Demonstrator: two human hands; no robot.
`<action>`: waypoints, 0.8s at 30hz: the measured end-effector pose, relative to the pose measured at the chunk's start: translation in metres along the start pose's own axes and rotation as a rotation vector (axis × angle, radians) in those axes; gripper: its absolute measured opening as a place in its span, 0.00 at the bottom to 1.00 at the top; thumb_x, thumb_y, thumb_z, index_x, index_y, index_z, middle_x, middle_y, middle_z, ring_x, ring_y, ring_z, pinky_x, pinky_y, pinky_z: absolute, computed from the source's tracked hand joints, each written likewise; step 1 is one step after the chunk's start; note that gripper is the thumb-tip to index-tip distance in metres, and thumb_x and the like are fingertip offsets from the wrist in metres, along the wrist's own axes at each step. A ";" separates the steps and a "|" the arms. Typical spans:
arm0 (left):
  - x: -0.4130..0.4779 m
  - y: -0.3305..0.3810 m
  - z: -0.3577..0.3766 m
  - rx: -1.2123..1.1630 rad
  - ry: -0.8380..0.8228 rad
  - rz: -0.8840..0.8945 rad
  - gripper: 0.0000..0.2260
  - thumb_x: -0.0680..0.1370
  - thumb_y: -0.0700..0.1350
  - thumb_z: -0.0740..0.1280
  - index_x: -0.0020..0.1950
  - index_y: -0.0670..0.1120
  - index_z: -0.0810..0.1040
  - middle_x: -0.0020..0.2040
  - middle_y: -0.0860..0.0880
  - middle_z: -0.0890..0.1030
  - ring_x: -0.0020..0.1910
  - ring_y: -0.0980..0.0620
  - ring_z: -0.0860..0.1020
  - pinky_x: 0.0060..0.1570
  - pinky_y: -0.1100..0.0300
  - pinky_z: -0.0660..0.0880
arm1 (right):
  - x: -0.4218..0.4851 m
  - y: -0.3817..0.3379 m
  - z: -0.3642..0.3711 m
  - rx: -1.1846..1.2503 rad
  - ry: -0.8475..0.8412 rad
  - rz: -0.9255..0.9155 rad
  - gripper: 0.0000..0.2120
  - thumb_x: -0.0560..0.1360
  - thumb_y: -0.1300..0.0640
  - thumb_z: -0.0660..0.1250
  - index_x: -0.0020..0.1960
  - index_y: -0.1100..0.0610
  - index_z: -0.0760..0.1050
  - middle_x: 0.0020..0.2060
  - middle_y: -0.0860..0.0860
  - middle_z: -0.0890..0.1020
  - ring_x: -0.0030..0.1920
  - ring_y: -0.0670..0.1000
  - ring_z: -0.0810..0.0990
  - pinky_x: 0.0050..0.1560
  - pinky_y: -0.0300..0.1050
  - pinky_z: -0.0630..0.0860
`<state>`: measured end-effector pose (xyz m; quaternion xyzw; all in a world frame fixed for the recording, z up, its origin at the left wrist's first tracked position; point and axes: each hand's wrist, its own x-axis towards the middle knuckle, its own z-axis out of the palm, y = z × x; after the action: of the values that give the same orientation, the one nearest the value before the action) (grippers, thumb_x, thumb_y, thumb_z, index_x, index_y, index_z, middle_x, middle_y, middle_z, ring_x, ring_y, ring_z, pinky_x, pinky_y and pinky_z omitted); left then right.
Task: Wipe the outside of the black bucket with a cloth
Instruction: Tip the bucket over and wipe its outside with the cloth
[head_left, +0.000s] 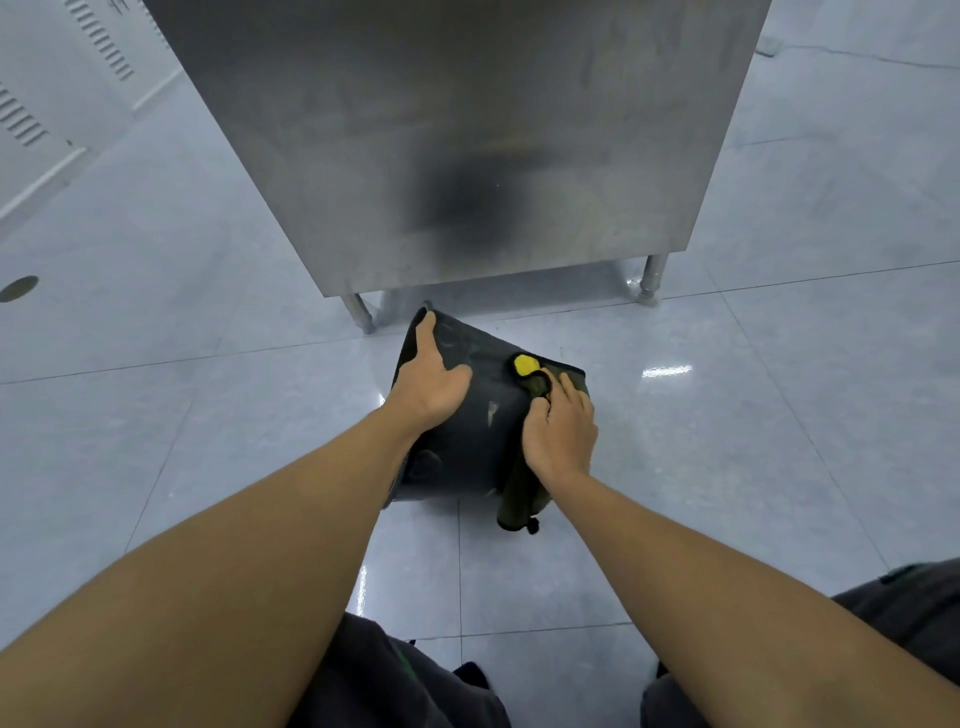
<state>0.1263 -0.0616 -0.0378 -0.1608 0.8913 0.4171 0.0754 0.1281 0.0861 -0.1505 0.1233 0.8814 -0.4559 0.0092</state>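
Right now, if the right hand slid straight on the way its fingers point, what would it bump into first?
Probably the yellow patch of the cloth lying on the black bucket, just ahead of the right hand. Depth is hard to judge.

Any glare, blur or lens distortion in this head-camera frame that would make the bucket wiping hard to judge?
Head view: wide-angle bending stretches the forearms and splays the steel cabinet; small ceiling-light glints on the glossy floor; a dark smudgy reflection on the cabinet; the black bucket, cloth, left hand and right hand are sharp enough.
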 end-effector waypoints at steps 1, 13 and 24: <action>-0.001 0.001 0.001 0.016 0.011 0.011 0.36 0.80 0.43 0.61 0.82 0.54 0.44 0.38 0.56 0.72 0.34 0.57 0.72 0.37 0.64 0.72 | -0.002 -0.005 0.000 0.034 0.003 -0.025 0.25 0.81 0.55 0.53 0.77 0.49 0.65 0.77 0.49 0.66 0.78 0.53 0.60 0.78 0.59 0.57; 0.005 -0.007 -0.011 0.056 0.108 -0.022 0.17 0.78 0.41 0.66 0.62 0.43 0.63 0.53 0.42 0.76 0.51 0.43 0.77 0.46 0.53 0.76 | 0.000 -0.015 0.007 -0.136 -0.023 -0.298 0.17 0.83 0.47 0.54 0.69 0.47 0.72 0.68 0.46 0.76 0.70 0.50 0.71 0.69 0.54 0.65; 0.004 -0.011 -0.001 0.153 0.036 -0.032 0.30 0.83 0.46 0.54 0.82 0.55 0.42 0.55 0.39 0.78 0.45 0.44 0.78 0.48 0.54 0.72 | -0.002 -0.031 0.009 -0.052 -0.018 -0.257 0.18 0.83 0.51 0.55 0.72 0.49 0.72 0.70 0.49 0.76 0.71 0.52 0.71 0.68 0.56 0.64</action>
<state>0.1258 -0.0699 -0.0458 -0.1762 0.9192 0.3434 0.0784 0.1221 0.0608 -0.1305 0.0051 0.9014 -0.4313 -0.0381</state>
